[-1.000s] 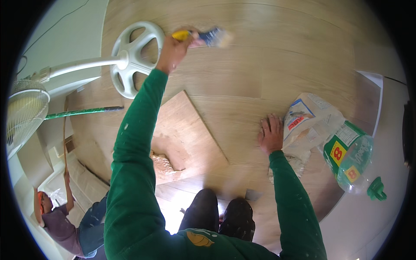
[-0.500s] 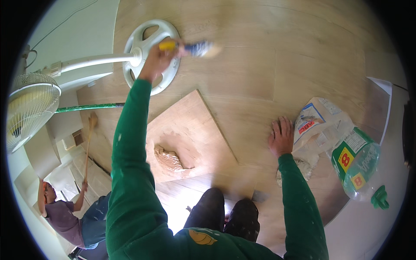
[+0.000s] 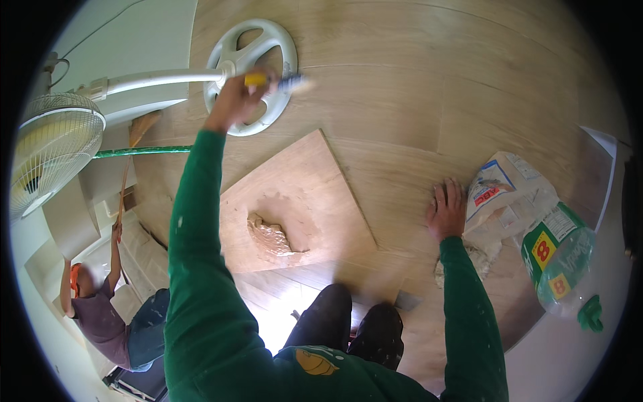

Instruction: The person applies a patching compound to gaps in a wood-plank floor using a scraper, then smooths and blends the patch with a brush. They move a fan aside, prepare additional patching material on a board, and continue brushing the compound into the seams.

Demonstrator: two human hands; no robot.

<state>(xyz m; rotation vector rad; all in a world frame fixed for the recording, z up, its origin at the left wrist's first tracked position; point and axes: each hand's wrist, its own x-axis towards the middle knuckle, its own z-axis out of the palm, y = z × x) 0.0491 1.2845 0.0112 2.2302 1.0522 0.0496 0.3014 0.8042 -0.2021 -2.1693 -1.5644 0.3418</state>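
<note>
My left hand (image 3: 234, 104) is closed around a paintbrush (image 3: 292, 83) with a yellow handle end, its pale bristles pointing right. Motion smears both the brush and the fingers. They are over the white round fan base (image 3: 289, 50), above the tile floor. Flat on the floor at the right lies my right hand (image 3: 447, 211), its fingers stretched out with nothing in them. Just beside it is a crumpled plastic bag (image 3: 512, 184) of pale powder. A wooden board (image 3: 315, 167) lies between my arms, bearing a mound of wet brown paste (image 3: 269, 236).
A white stand fan (image 3: 60, 157) leans in from the left, its pole (image 3: 161, 79) reaching the base. A green stick (image 3: 144, 152) crosses below it. At the lower left a co-worker (image 3: 100, 321) holds a broom (image 3: 124, 184). A clear bottle (image 3: 559, 258) and green cap (image 3: 590, 313) are at right.
The brush in my left hand has drawn back left over the fan base. My right hand stays on the floor. The co-worker's broom head has moved farther away. The whole view has shifted slightly.
</note>
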